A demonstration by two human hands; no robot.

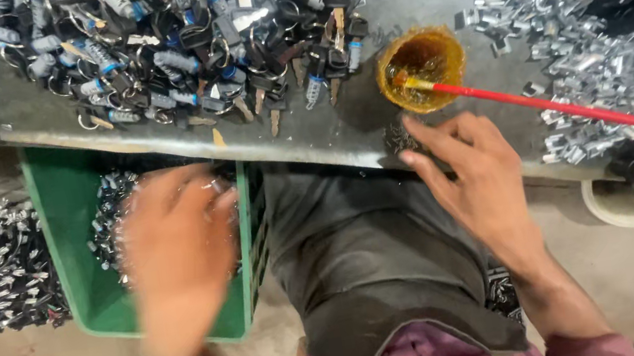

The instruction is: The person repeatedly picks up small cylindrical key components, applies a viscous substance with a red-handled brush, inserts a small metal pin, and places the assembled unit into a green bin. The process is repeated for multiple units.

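Two bare hands over a grey workbench. The left hand (177, 249) (blurred, grip impossible to tell) hovers above one green crate (71, 240) of small metal parts. The right hand (476, 179) rests open-fingered, empty, at the bench edge beside one amber bowl (422, 68) holding one red-handled brush (566, 109). Uncountable keys (188, 46) lie heaped behind.

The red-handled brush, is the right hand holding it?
No, the red-handled brush rests with its tip in the small bowl, apart from the right hand.
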